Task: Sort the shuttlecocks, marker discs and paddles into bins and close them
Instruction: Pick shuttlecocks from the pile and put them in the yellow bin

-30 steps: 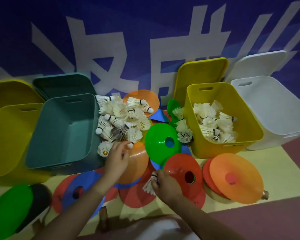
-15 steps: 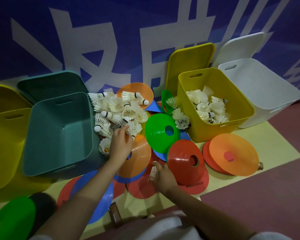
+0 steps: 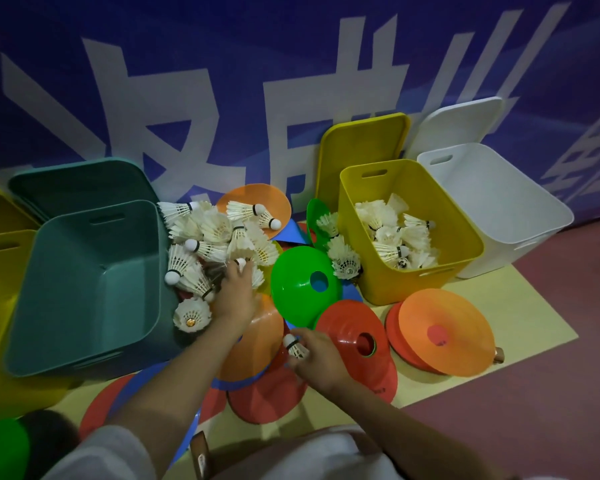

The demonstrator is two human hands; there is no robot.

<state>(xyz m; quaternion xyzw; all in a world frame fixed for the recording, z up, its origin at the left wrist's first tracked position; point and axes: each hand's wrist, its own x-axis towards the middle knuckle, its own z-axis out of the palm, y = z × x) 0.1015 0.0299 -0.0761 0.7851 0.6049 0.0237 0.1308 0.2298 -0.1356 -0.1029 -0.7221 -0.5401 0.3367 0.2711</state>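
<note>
Reaching into the shuttlecock pile [image 3: 215, 244] at frame centre, the left hand [image 3: 234, 294] curls around one, the right hand [image 3: 317, 358] pinches another shuttlecock [image 3: 293, 345]; best gripped by corks before dropping into the yellow bin [image 3: 440, 216] at right.

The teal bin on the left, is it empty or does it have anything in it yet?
Empty. The teal bin shows bare floor and walls inside; the shuttlecock pile lies outside, against its right wall.

Left hand [image 3: 234, 292] reaching forward, fingers curled; right hand [image 3: 317, 358] pinching — low
</note>
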